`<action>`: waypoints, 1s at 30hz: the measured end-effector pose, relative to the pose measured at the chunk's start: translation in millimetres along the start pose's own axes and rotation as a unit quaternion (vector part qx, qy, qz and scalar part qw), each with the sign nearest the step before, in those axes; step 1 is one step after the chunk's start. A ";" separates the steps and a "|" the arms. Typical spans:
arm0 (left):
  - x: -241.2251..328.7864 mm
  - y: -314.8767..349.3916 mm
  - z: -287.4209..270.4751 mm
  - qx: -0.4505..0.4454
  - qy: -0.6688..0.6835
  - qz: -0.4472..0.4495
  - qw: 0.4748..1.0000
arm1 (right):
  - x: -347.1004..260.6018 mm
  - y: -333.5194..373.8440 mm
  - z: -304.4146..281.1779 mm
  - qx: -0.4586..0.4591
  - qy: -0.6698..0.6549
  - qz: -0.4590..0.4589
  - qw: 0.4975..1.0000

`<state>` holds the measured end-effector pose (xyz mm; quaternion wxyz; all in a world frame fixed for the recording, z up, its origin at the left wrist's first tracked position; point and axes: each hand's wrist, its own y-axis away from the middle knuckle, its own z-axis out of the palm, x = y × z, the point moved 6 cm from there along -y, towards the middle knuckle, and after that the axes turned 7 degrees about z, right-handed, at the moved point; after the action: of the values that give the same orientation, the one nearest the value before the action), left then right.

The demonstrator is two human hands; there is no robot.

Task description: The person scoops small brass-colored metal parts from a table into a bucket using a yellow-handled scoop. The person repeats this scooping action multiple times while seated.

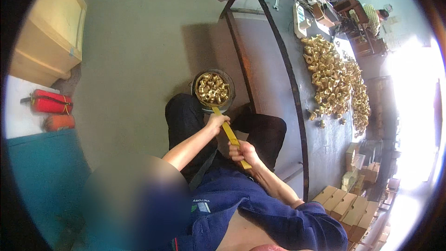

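Observation:
A long flat yellow strip (230, 135) slants between my knees. My left hand (217, 122) grips it near its far end, fingers wrapped round. Closer to my body, my right hand (243, 152) is closed on the same strip, and the near end sticks out past the fist. Just beyond my left hand stands a round bucket (232, 85) filled with brass fittings (213, 88). The strip's far end reaches the bucket's near rim; whether it is fixed there I cannot tell.
To the right runs a dark-framed table (325, 151) with a large heap of brass fittings (331, 74), a white power strip (299, 21) and a wrench (277, 2). Cardboard boxes (346, 207) stand low right. At left are a yellow cabinet (53, 23) and a red cylinder (51, 101). Another person (371, 18) sits far right.

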<state>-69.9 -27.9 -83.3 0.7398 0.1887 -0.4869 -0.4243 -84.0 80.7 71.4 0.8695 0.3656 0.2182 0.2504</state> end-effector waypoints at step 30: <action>159.2 -173.4 -36.1 0.095 -0.770 0.103 0.622 | -59.7 -154.6 -146.7 0.097 0.003 0.150 0.984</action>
<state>-88.7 -260.5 -130.6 0.1112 -0.1892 -0.9325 -0.2870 -170.4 28.6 -125.5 0.7818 0.4762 0.1867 0.3565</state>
